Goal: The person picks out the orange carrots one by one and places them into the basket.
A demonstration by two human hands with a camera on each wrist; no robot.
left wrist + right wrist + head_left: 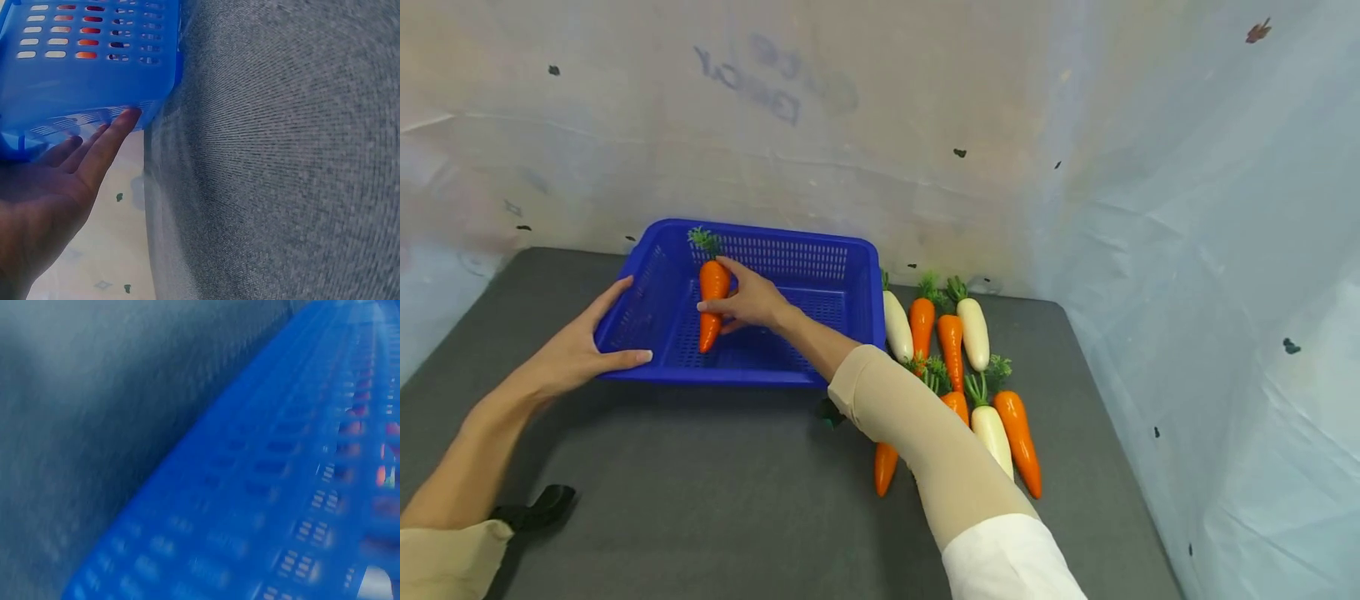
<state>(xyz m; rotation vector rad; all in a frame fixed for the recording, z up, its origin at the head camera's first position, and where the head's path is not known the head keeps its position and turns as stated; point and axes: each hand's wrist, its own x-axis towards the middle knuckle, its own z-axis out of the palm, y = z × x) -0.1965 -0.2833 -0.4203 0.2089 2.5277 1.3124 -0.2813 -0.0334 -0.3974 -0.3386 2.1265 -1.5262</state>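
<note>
In the head view, my right hand grips an orange carrot with a green leafy top, inside the left part of a blue slotted plastic basket. The carrot's top points to the basket's far wall. My left hand spans the basket's near left corner, thumb at the front rim and straight fingers along the left side. The left wrist view shows those fingers extended against the outside of the basket. Blurred basket wall fills much of the right wrist view, with the hand mostly hidden behind it.
Right of the basket lie several carrots and white radishes, partly covered by the right forearm. All rest on a dark grey tabletop. Pale plastic sheeting hangs behind the table and along its right side.
</note>
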